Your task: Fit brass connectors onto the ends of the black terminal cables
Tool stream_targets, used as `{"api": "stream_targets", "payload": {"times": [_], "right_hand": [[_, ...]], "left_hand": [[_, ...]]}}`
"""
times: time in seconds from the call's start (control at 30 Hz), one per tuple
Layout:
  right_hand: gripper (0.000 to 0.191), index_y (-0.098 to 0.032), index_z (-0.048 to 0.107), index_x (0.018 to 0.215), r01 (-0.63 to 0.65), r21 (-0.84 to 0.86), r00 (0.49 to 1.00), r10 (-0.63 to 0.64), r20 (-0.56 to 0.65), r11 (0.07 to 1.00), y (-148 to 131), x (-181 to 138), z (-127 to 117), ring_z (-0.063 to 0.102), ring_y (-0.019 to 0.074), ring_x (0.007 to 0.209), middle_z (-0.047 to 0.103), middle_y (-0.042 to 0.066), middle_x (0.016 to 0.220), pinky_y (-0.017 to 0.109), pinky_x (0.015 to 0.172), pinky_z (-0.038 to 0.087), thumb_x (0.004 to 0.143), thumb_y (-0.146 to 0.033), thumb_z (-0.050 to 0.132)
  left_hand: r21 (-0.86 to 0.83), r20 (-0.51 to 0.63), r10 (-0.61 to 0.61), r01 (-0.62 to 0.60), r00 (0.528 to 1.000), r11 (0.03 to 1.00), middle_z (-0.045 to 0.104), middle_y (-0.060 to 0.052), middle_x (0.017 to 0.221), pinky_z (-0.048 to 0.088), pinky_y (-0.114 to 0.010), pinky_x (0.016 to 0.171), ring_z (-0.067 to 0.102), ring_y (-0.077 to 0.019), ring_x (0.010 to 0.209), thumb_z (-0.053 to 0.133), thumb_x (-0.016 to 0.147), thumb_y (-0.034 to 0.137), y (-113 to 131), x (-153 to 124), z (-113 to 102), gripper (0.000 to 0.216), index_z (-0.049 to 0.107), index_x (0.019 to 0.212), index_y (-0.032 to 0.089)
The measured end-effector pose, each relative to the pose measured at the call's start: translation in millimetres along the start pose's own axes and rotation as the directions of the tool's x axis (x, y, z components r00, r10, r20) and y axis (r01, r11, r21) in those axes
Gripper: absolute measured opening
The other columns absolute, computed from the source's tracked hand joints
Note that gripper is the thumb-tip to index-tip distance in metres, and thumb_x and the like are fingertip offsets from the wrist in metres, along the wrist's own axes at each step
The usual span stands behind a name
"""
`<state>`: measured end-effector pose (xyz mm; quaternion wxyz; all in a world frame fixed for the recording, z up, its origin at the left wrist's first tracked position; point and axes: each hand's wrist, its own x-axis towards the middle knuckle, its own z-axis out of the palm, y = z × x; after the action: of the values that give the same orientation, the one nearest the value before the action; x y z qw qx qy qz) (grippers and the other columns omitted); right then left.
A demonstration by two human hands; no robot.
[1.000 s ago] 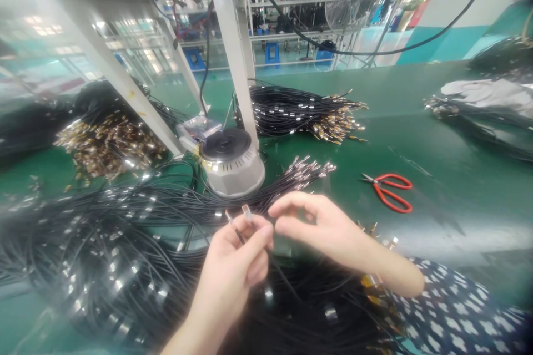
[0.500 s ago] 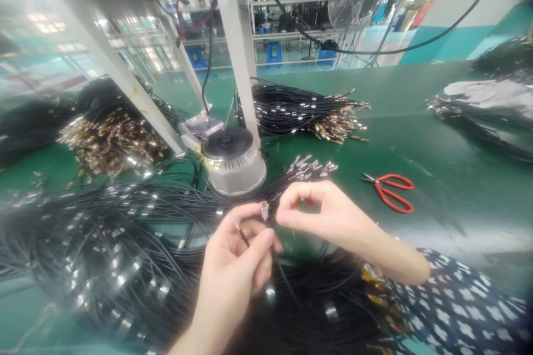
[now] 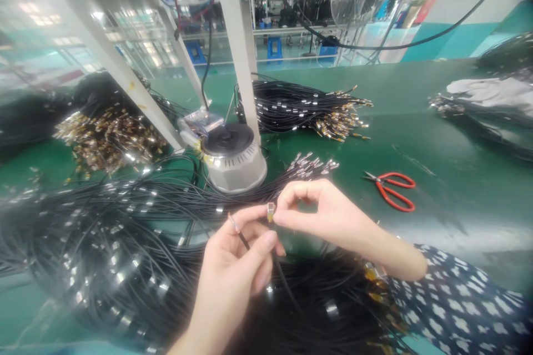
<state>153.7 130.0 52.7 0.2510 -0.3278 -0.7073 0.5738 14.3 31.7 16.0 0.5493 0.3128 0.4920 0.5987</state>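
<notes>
My left hand (image 3: 237, 266) is closed round a thin black cable (image 3: 244, 240), whose bare coppery end leans over the index finger. At that finger's tip is a small, boxy metal connector (image 3: 270, 209) with a yellowish lower part. The thumb and index finger of my right hand (image 3: 318, 208) are pinched against the connector's right side. Below both hands spreads a large heap of black cables (image 3: 145, 266) with shiny metal bits. Beyond my fingers, a bundle of cable ends with metal tips (image 3: 314, 166) lies on the green table.
Red-handled pliers (image 3: 393, 189) lie right of my right hand. A grey round device with a black top (image 3: 229, 158) stands beside the white frame post (image 3: 236, 39). More cable bundles (image 3: 300, 108) lie behind, and white cloth (image 3: 491, 94) rests at far right.
The connector and my left index fingertip have shifted slightly right. My right fingertips, a little apart from the connector before, now meet it. The connector has turned, showing its yellowish lower part.
</notes>
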Motion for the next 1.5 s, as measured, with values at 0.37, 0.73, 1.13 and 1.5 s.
{"api": "stream_targets", "payload": {"times": [0.37,0.73,1.13,1.5], "right_hand": [[0.009,-0.014,0.064,0.067,-0.012,-0.003,1.0,0.011,-0.014,1.0,1,1,0,0.056,0.0127,0.067,0.065,0.0,0.069,0.025,0.066,0.046,0.075,-0.019,0.067],[0.009,-0.015,0.064,0.066,-0.039,-0.04,0.996,0.035,-0.087,0.998,0,-2,9,0.057,0.0114,0.064,0.065,-0.002,0.062,0.023,0.065,0.045,0.075,-0.014,0.066],[0.012,-0.017,0.064,0.067,0.032,-0.077,0.998,-0.036,-0.057,0.996,3,-3,8,0.06,0.0131,0.068,0.068,-0.002,0.063,0.025,0.071,0.046,0.079,-0.016,0.065],[0.026,-0.014,0.072,0.083,-0.016,0.144,0.998,0.025,-0.062,0.989,14,-1,6,0.065,0.0185,0.088,0.073,0.006,0.088,0.029,0.083,0.048,0.086,-0.038,0.062]], "left_hand": [[0.002,0.0,-0.019,0.019,1.0,1.0,0.066,0.0,0.063,0.024,-0.013,0.035,0.037,-0.0009,0.034,0.068,0.084,0.023,0,-1,-2,0.025,0.061,0.108,0.02],[-0.001,-0.07,0.004,-0.004,0.998,1.0,0.066,0.0,0.061,0.023,-0.015,0.036,0.037,-0.0019,0.034,0.069,0.083,0.028,0,2,2,0.022,0.063,0.101,0.018],[-0.203,0.016,-0.176,0.176,0.984,0.963,0.063,0.001,0.061,0.023,-0.014,0.036,0.034,-0.0009,0.035,0.072,0.08,0.027,6,7,3,0.016,0.062,0.087,0.017],[-0.221,0.0,-0.243,0.237,0.97,0.946,0.063,0.001,0.06,0.021,-0.012,0.036,0.033,0.0013,0.036,0.08,0.07,0.023,8,7,1,0.026,0.055,0.07,0.014]]}}
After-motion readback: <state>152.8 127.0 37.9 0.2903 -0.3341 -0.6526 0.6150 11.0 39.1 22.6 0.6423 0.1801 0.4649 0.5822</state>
